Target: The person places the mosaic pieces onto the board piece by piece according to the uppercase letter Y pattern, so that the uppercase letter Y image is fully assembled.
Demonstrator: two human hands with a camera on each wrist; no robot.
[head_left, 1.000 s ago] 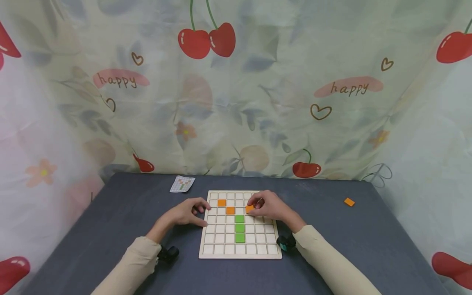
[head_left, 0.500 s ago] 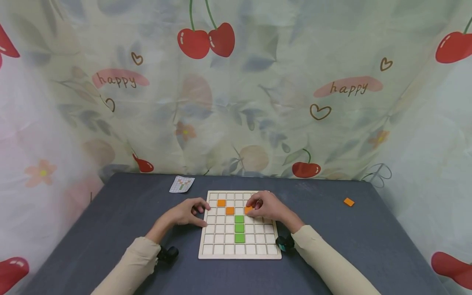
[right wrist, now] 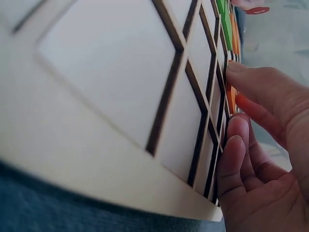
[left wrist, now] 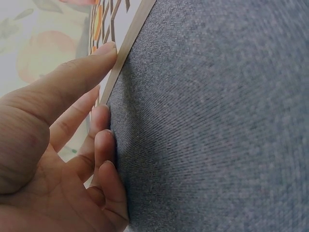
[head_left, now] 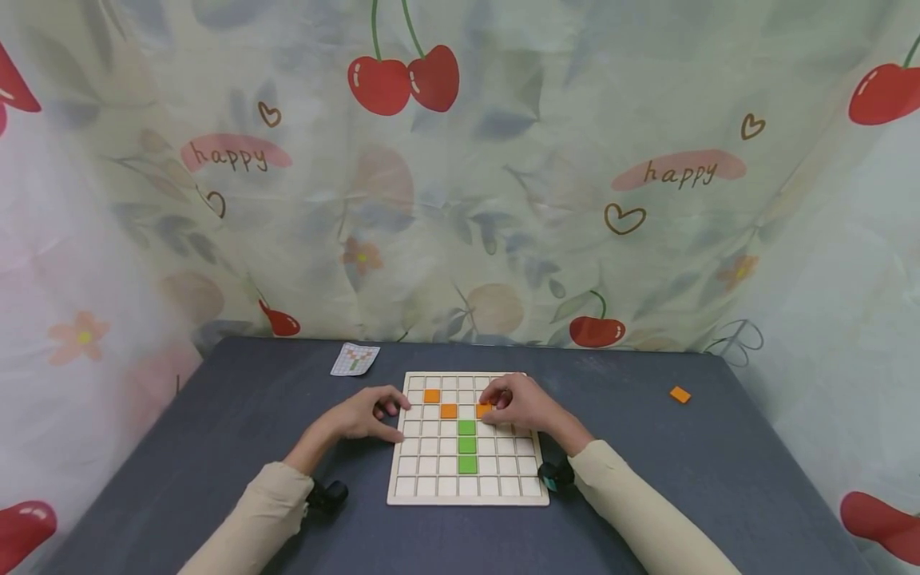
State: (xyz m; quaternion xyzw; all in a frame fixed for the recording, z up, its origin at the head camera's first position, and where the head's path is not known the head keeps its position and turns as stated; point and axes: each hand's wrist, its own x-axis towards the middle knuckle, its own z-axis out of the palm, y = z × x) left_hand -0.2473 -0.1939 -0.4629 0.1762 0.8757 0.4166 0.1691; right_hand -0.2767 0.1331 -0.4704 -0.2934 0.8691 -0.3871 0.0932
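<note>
A square wooden grid board with white cells lies on the table in the head view. My right hand pinches an orange square tile between thumb and index finger, at a cell right of the middle. The right wrist view shows that orange tile low at the grid. With thumb and index finger my left hand touches the board's left edge; the other fingers are loosely bent. Further left sit two orange tiles, set diagonally. Green tiles form a column down the middle.
One loose orange tile lies far right on the dark grey table. A small card printed with a coloured grid pattern lies behind the board, to the left. A patterned curtain hangs behind the table.
The orange tile in my right hand has shifted slightly left and now lines up with its cell. My left hand has stayed at the board's edge.
</note>
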